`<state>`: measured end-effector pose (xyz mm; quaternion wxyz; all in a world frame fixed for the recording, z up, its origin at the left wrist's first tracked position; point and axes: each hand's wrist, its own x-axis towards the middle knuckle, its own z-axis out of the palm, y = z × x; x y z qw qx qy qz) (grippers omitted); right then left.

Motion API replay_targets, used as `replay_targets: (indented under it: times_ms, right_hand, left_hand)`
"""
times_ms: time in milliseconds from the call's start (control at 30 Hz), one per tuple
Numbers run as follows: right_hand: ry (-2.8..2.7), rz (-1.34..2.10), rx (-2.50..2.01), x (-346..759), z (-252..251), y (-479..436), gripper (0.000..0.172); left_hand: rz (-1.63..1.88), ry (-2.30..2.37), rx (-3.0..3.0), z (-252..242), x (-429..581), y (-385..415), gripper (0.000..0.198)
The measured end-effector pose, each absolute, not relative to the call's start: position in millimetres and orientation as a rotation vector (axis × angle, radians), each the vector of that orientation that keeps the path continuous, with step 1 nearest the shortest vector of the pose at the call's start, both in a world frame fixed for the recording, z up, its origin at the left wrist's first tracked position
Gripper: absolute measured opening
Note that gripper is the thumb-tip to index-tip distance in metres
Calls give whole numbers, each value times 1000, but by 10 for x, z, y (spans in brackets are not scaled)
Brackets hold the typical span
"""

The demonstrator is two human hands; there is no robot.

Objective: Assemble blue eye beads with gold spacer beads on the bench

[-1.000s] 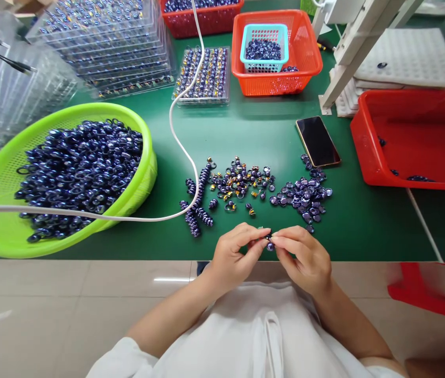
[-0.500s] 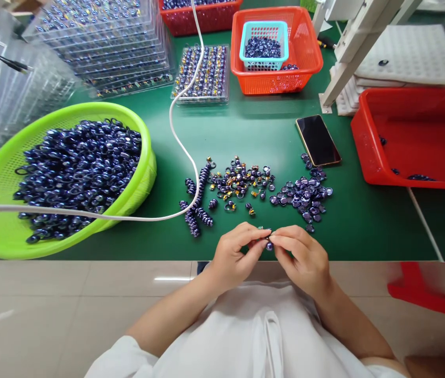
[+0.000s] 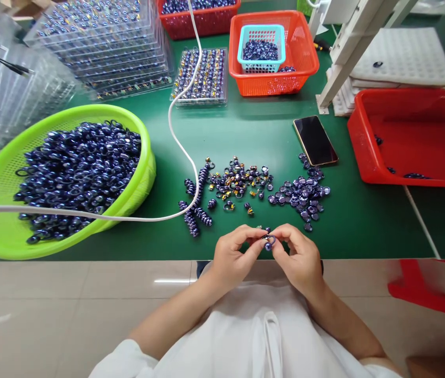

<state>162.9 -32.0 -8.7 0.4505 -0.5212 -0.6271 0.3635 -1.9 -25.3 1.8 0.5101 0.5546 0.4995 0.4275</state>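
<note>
Nearer than the phone [image 3: 316, 140] and left of it, by the near edge of the green worktop [image 3: 238, 126], the left hand [image 3: 233, 253] and the right hand [image 3: 298, 256] met, their fingers pinching a small dark ring [image 3: 268, 245] between them. Just beyond lay dark discs [image 3: 303, 193], on the phone's near side; gold-and-dark pieces [image 3: 240, 177] were scattered farther left of it, and stacked dark loops [image 3: 203, 181] farther left again. Well left of the phone stood a lime basket [image 3: 144, 184]; just right of the phone, a red tub [image 3: 364, 147]. Beyond the phone, to its left, sat an orange basket [image 3: 269, 85] holding a blue basket [image 3: 261, 66], and farther left a clear tray [image 3: 202, 102].
</note>
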Motion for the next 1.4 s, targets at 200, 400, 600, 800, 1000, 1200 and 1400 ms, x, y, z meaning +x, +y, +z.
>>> replay_targets:
  times_ms: [200,400,600,800,1000,1200,1400]
  right_hand:
    - [-1469,1030,-1319,1632,-92,-319,6]
    - [-1507,1021,-1366,1634,-40,-293,8]
    - [-1831,896,-1271,2018,20,-271,11]
    - [-1938,294,-1497,2460,-156,-240,14]
    - [-1980,130,-1524,2458,-238,-252,10]
    - [-1695,532,-1344,2062,-140,-352,21]
    - [-1709,469,-1210,1737,-121,-284,38]
  left_hand:
    - [1084,1167,1573,39,-9,-245,12]
    - [1084,1127,1704,21,3,-232,14]
    - [1027,1084,1675,15,49,-233,12]
    - [957,1194,1356,-28,50,-202,13]
    - [949,1151,1121,4,40,-155,13]
    - [951,958,953,65,114,-190,13]
    - [994,900,791,107,111,-200,20]
